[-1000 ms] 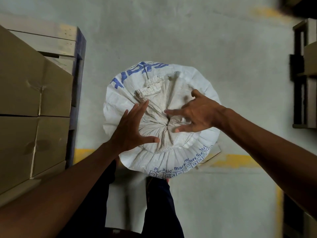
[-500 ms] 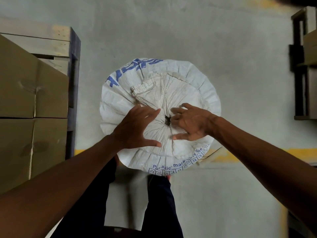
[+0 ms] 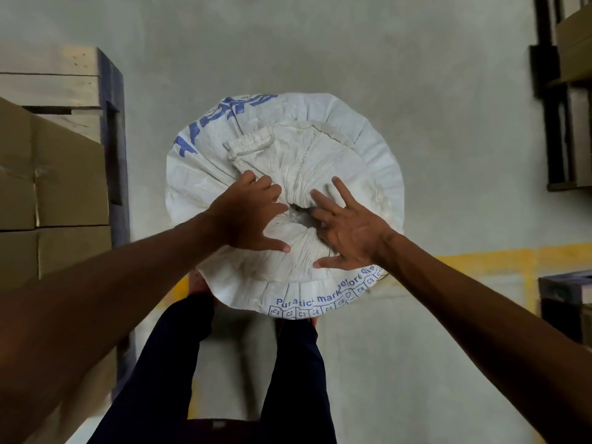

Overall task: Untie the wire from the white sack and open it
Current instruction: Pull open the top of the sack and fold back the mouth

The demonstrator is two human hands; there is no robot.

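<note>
Both the left hand (image 3: pixel 248 216) and right hand (image 3: pixel 347 233) are pressing spread-fingered on the gathered white woven sack (image 3: pixel 285 203), and should be peeling its pleats evenly outward from the small central gap (image 3: pixel 296 214).

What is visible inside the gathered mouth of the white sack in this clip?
A small dark gap shows in the white sack, with something pale or shiny in it. The left hand and right hand flank it. The folds hide the rest; no wire visible.

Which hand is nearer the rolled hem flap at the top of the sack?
Left. The left hand has fingertips just below the rolled hem flap on the white sack; the right hand sits farther off, right of the central opening.
</note>
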